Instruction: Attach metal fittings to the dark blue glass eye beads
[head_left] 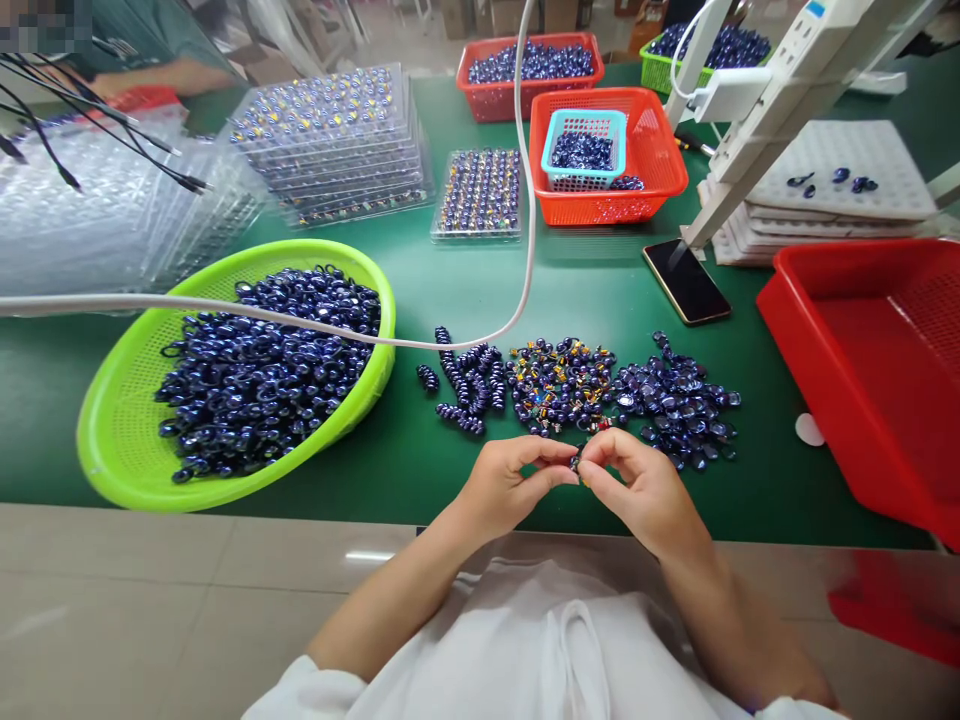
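My left hand (517,482) and my right hand (637,487) meet at the table's near edge, each closed in a pinch. Between their fingertips is a small dark shiny part (576,462), mostly hidden by the fingers. Just beyond them lies a pile of small dark-blue parts with yellow bits (559,380). Right of that spreads a heap of flat, glossy dark-blue pieces (682,405). To the left are short stacks of dark-blue rings (472,380). A green basket (112,420) at the left holds a big heap of dark-blue ring-shaped pieces (262,370).
A white cable (525,200) loops over the table. Clear trays of parts (330,150), red baskets (652,170) and a phone (686,280) lie farther back. An empty-looking red bin (825,370) stands at the right, near a metal post (780,110). Another person's arm (172,80) shows at far left.
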